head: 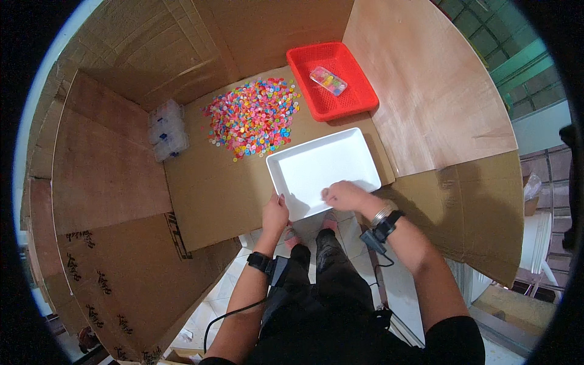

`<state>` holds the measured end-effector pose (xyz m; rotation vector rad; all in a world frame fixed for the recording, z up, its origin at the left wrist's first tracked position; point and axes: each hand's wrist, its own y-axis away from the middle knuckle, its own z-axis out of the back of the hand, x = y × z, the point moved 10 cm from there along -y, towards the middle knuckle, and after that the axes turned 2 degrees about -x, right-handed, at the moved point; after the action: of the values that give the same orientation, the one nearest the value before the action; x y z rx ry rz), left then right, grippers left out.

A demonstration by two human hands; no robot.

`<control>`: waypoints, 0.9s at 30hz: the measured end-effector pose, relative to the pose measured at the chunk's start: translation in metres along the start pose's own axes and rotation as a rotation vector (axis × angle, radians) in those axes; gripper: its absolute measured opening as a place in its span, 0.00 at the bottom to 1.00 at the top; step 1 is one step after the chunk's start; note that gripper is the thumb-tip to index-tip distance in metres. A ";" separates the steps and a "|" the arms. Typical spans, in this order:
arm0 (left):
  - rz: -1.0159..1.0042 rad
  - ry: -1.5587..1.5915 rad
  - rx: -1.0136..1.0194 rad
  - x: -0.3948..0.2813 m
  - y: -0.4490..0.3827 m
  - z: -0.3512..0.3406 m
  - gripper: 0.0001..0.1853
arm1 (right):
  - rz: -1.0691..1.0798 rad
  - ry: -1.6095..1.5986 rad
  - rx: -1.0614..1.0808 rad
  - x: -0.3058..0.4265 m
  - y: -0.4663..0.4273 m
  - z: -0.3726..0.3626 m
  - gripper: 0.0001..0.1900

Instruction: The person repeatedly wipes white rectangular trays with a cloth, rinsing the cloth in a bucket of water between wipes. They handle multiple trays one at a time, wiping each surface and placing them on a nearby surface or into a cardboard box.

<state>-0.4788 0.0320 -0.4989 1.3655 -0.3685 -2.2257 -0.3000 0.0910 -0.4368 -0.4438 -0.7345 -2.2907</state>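
Note:
A shallow white rectangular tray point(326, 159) lies tilted in front of me, its near edge reaching past the cardboard surface. My left hand point(275, 212) grips its near left corner, thumb up along the rim. Over the near side of the tray is my right hand point(344, 196), fingers curled and slightly blurred; whether anything is pinched in them is not visible. Nothing can be seen lying in the tray. Beyond it spreads a heap of small multicoloured plastic buttons point(255, 114).
A red plastic basket point(360, 98) at the back right holds a clear compartment box point(328, 80) with coloured pieces. Several clear plastic boxes point(168, 132) are stacked by the left wall. Cardboard point(159, 36) and plywood panels point(424, 91) enclose the cardboard surface point(219, 196).

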 end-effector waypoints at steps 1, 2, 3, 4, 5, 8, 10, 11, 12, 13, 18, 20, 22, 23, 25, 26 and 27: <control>-0.051 -0.020 -0.020 -0.002 -0.002 0.000 0.22 | -0.047 0.202 0.071 -0.020 -0.001 0.003 0.10; -0.088 -0.031 -0.042 -0.003 -0.003 0.001 0.22 | -0.129 0.204 -0.059 -0.041 -0.002 0.023 0.10; -0.076 -0.042 -0.044 0.000 -0.004 0.000 0.23 | -0.133 0.232 -0.234 -0.052 0.000 0.045 0.11; -0.133 -0.059 -0.073 -0.006 -0.003 0.003 0.23 | -0.188 0.223 -0.282 -0.067 0.004 0.050 0.11; -0.151 -0.079 -0.083 -0.009 -0.002 0.004 0.23 | -0.247 0.247 -0.347 -0.081 0.008 0.055 0.11; -0.032 -0.053 -0.031 -0.009 0.000 0.003 0.23 | -0.422 0.286 -0.394 -0.101 0.030 0.034 0.13; 0.057 -0.020 0.002 -0.010 0.004 0.002 0.23 | -0.476 0.500 -0.386 -0.093 0.041 0.019 0.13; 0.068 -0.018 0.008 -0.013 0.005 0.002 0.23 | -0.433 0.473 -0.399 -0.082 0.042 0.011 0.14; 0.078 -0.017 0.016 -0.014 0.005 0.002 0.23 | -0.406 0.457 -0.364 -0.071 0.038 0.002 0.14; 0.041 -0.041 -0.007 -0.019 0.005 0.004 0.22 | -0.368 0.446 -0.350 -0.056 0.033 -0.005 0.15; 0.004 -0.014 -0.017 -0.014 -0.003 0.003 0.20 | 0.015 0.102 -0.284 0.055 -0.014 -0.037 0.12; -0.115 -0.158 -0.089 -0.022 -0.006 0.008 0.19 | -0.028 -0.138 -0.303 0.072 -0.025 -0.038 0.11; -0.162 -0.193 -0.112 -0.024 -0.008 0.007 0.17 | -0.008 -0.110 -0.274 0.085 -0.028 -0.037 0.10; -0.146 -0.168 -0.100 -0.022 -0.009 0.006 0.17 | 0.020 -0.097 -0.269 0.091 -0.027 -0.033 0.09; -0.129 -0.152 -0.087 -0.020 -0.010 0.004 0.16 | 0.001 -0.166 -0.221 0.090 -0.022 -0.027 0.09; -0.129 -0.157 -0.090 -0.020 -0.011 0.004 0.16 | -0.008 -0.198 -0.198 0.089 -0.017 -0.024 0.09; -0.134 -0.160 -0.094 -0.019 -0.011 0.004 0.16 | -0.025 -0.237 -0.116 0.088 -0.011 -0.027 0.11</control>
<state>-0.4780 0.0519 -0.4880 1.1992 -0.2291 -2.4378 -0.3733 0.0362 -0.4189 -0.7744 -0.7266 -2.3360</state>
